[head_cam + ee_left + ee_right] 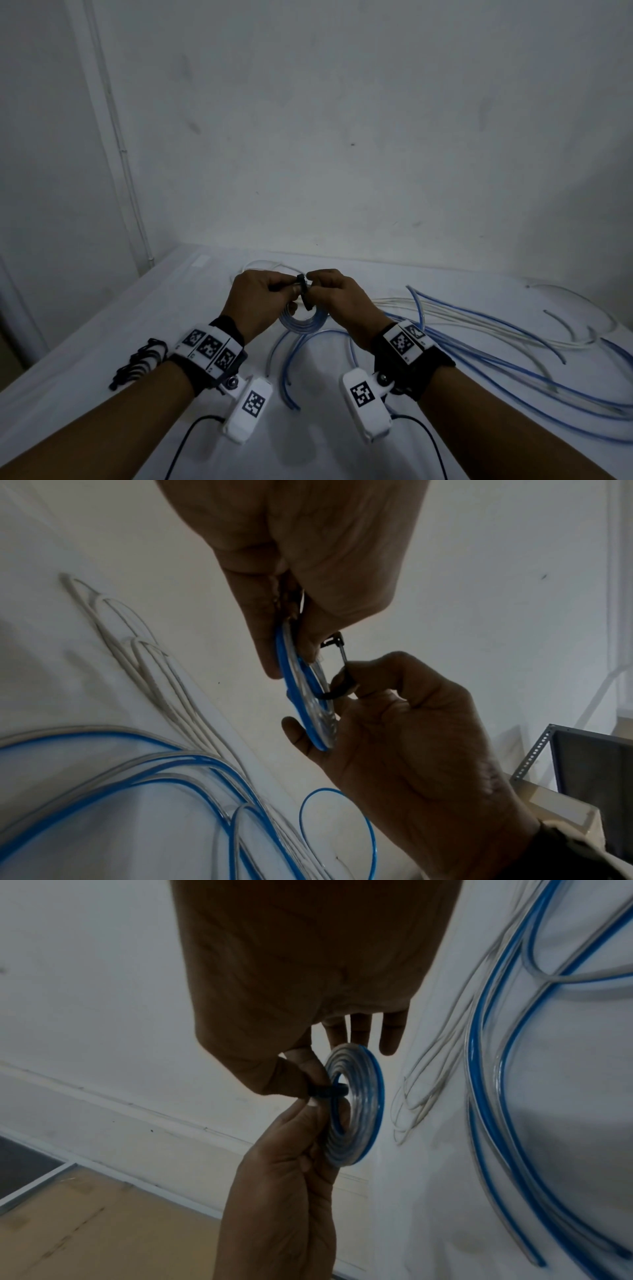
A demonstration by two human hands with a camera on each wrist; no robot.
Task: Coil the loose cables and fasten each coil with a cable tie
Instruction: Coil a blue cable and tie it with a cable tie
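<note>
A small flat coil of blue and clear cable [302, 321] is held up over the white table [102, 342] between both hands. My left hand [274, 291] grips the coil [301, 696] at its rim between thumb and fingers. A black cable tie [304, 291] loops through the coil's hole and round its windings. My right hand [329, 287] pinches the tie [323, 1091] between thumb and forefinger, and its other fingers [390, 1034] reach straight behind the coil [359, 1110]. The tie's head [334, 639] stands just off the coil.
Long loose blue cables [479, 363] and white cables [479, 317] sprawl over the table's right half, some reaching under my hands. A bunch of black cable ties [142, 363] lies by my left forearm. A wall stands close behind the table. A metal rack [582, 764] stands beside it.
</note>
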